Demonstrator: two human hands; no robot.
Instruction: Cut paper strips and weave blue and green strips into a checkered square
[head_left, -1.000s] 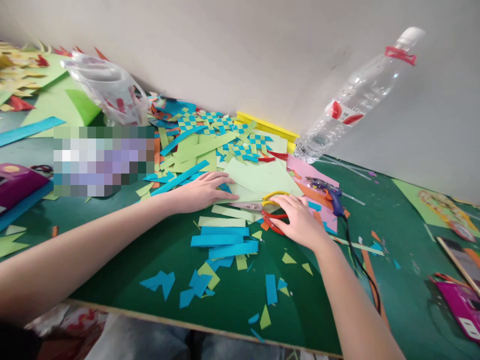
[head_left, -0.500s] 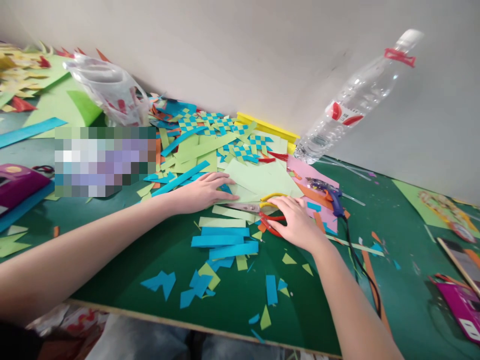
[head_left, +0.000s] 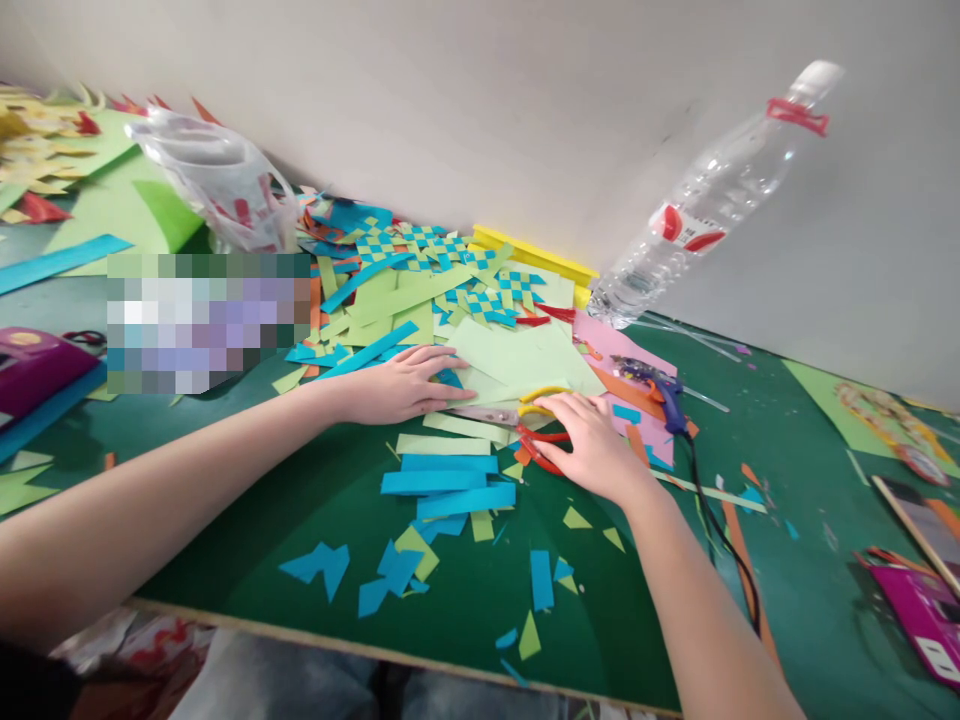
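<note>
My left hand [head_left: 401, 385] lies flat with fingers stretched toward the right, its fingertips at the left edge of a pale green paper sheet [head_left: 525, 355]. My right hand [head_left: 596, 440] grips a pair of scissors [head_left: 491, 413] by their yellow and red handles. The blades point left along the sheet's near edge, and their tips come close to my left fingers. Just below the blades lie pale green strips [head_left: 444, 445] and several blue paper strips [head_left: 450, 482]. Part of the handles is hidden behind my right fingers.
Woven blue-green paper pieces [head_left: 424, 245] pile up at the back. A plastic bottle [head_left: 720, 200] leans by the wall; a plastic bag [head_left: 225, 185] stands back left. A blue glue gun [head_left: 667, 395] with a black cord lies right, on pink paper [head_left: 645, 345]. Paper scraps dot the green table [head_left: 247, 540].
</note>
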